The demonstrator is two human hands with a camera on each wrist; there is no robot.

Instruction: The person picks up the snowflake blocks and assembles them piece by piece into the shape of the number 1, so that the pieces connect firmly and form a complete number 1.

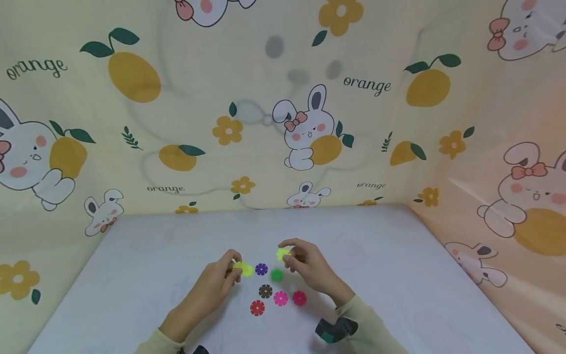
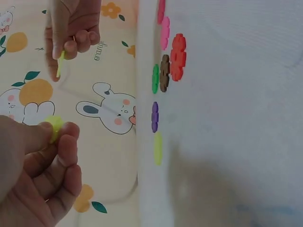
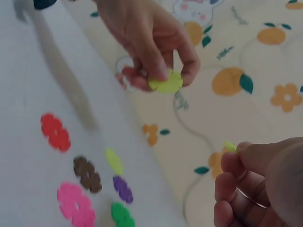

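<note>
My left hand (image 1: 211, 285) pinches a yellow notched flower-shaped disc (image 3: 170, 84) between thumb and fingers, above the table. Another yellow disc (image 2: 158, 149) lies on the table just below it. Farther right, my right hand (image 1: 311, 265) pinches a second yellow notched disc (image 1: 282, 253) by its edge, also raised. The two held discs are apart. Between and below the hands lie a purple disc (image 1: 261, 269), a green disc (image 1: 276, 275), a brown disc (image 1: 265, 291), a red disc (image 1: 257, 308), a pink disc (image 1: 280, 298) and a deeper pink disc (image 1: 299, 298).
The discs lie flat on a white-covered table (image 1: 380, 275). Behind it hangs a cream curtain (image 1: 265, 162) printed with rabbits and oranges, and it continues along the right side. A dark wrist device (image 1: 336, 330) sits on the right sleeve.
</note>
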